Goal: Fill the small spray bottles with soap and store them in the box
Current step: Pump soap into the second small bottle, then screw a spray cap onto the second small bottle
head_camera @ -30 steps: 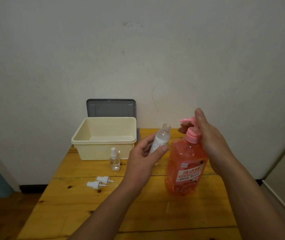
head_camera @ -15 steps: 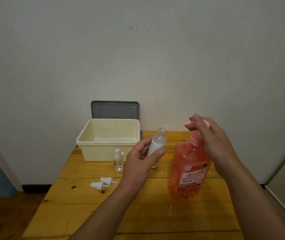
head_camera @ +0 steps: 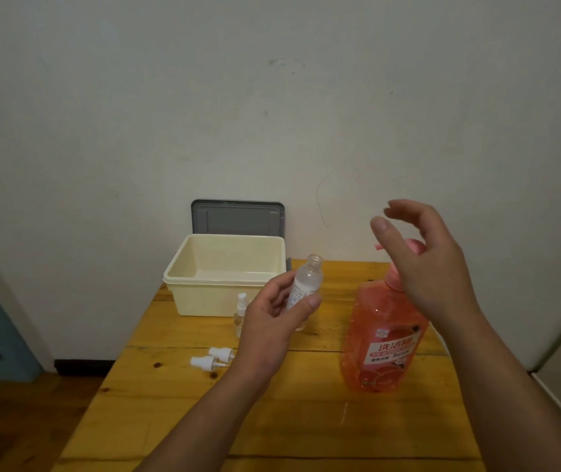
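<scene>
Head view: small spray bottle (head_camera: pixel 304 284), uncapped, neck tilted toward 1 o'clock, gripped between thumb and fingers of left hand (head_camera: pixel 272 321) above wooden table (head_camera: pixel 272 420). Right hand (head_camera: pixel 425 260), fingers spread and loose, grasping nothing, hovers over pink pump of soap bottle (head_camera: pixel 383 338) at 3 o'clock. Cream box (head_camera: pixel 224 277) at 10 o'clock; two loose spray caps (head_camera: pixel 212 357) at 8 o'clock.

Our right hand (head_camera: pixel 422 264) covers most of the pink pump (head_camera: pixel 413 246) — our left hand (head_camera: pixel 272 321) hides the capped bottle's (head_camera: pixel 241 310) right side.
</scene>
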### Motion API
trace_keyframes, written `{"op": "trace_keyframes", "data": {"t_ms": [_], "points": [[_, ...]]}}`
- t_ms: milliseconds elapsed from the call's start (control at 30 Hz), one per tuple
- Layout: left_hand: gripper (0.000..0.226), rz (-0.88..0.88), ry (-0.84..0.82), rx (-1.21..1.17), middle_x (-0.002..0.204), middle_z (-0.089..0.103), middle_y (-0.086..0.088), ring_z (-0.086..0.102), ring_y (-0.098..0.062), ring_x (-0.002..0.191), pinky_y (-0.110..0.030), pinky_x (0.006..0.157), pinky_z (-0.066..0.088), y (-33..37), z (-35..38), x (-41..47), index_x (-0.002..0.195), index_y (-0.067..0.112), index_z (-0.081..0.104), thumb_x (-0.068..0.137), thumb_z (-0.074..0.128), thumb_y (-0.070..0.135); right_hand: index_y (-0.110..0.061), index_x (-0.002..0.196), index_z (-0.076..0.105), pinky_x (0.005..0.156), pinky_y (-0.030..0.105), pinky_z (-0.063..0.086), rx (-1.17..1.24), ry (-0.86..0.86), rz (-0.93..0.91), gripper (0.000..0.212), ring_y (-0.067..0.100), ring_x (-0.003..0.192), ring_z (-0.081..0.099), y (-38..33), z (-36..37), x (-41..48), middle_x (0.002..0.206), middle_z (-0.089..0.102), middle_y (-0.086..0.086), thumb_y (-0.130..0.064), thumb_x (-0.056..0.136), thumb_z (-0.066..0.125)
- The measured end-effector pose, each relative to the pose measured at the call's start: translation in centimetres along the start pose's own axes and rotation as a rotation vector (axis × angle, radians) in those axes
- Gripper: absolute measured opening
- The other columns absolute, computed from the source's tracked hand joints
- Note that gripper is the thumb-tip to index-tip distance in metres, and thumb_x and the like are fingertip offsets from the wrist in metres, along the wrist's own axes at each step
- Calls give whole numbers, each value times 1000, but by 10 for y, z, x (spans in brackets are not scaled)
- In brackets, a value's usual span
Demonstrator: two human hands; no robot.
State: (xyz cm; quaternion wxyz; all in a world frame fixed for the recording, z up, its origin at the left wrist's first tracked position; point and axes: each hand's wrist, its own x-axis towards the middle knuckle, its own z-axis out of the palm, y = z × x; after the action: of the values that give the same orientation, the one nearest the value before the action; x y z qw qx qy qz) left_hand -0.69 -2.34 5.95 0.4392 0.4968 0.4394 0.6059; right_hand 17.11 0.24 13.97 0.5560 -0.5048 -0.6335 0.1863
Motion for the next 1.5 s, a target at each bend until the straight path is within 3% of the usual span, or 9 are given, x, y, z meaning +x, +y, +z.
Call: {"op": "trace_keyframes", "data": {"t_ms": [133, 233, 333, 433, 667, 867, 1000, 1267, 1500], "points": [[44, -3, 11, 0, 112, 70, 12, 65, 2, 99, -13, 75, 53, 0, -6, -1, 122, 30, 61, 81, 73, 23, -35, 125, 52, 81, 22, 47, -56, 37, -100, 41, 15, 107, 57, -15, 5, -5, 131, 52, -17, -50, 88, 60], [40, 4, 21, 1, 110, 70, 14, 65, 2, 97, -12, 73, 53, 0, -9, -3, 117, 34, 62, 80, 73, 23, -35, 127, 50, 77, 14, 42, -69, 53, -203, 41, 3, 117, 49, -28, 12, -13, 132, 49, -17, -45, 89, 60], [39, 6, 33, 14, 110, 70, 13, 65, -2, 100, -16, 75, 54, -1, -12, -4, 116, 35, 62, 81, 73, 23, -32, 128, 49, 89, 16, 42, -63, 42, -303, 42, -5, 123, 42, -37, 25, -25, 129, 47, -20, -39, 88, 58], [39, 7, 35, 4, 111, 70, 10, 65, -5, 101, -18, 76, 55, -1, -15, -5, 120, 29, 63, 82, 71, 22, -25, 130, 51, 97, 5, 32, -38, -13, -351, 43, -5, 123, 43, -39, 41, -41, 130, 50, -14, -31, 89, 60], [33, 5, 41, -18, 106, 72, 10, 66, 2, 94, -11, 68, 51, -7, -19, -5, 118, 21, 65, 86, 68, 11, -37, 135, 42, 84, -3, 34, 114, -186, -96, 50, -22, 115, 40, -11, 74, -66, 123, 43, -33, -27, 91, 64], [34, -7, 46, 0, 105, 73, 3, 68, -4, 88, -15, 65, 52, -17, -19, -3, 119, 18, 65, 87, 68, 8, -40, 128, 47, 90, 16, 43, 230, -285, 165, 48, -4, 117, 51, 25, 91, -70, 126, 56, -22, -32, 86, 69], [33, -6, 30, 16, 106, 72, 3, 68, -8, 92, -18, 67, 53, -25, -22, -2, 118, 19, 66, 87, 67, 8, -47, 105, 58, 84, 20, 50, 270, -336, 186, 29, -6, 108, 57, 33, 94, -70, 110, 64, -26, -30, 85, 71], [37, 6, 24, 92, 115, 70, 2, 65, -16, 109, -44, 95, 52, -45, -29, -1, 119, 25, 65, 85, 71, 14, -36, 100, 68, 73, 29, 59, 211, -310, 231, 21, 2, 92, 67, 43, 101, -69, 95, 72, -15, -28, 82, 73], [38, 3, 1, 286, 119, 66, 13, 60, -3, 113, -25, 95, 50, -55, -55, -4, 120, 30, 62, 86, 70, 14, -38, 95, 67, 71, 22, 55, 200, -290, 232, 20, -3, 85, 66, 49, 102, -71, 90, 72, -16, -26, 81, 75]]}}
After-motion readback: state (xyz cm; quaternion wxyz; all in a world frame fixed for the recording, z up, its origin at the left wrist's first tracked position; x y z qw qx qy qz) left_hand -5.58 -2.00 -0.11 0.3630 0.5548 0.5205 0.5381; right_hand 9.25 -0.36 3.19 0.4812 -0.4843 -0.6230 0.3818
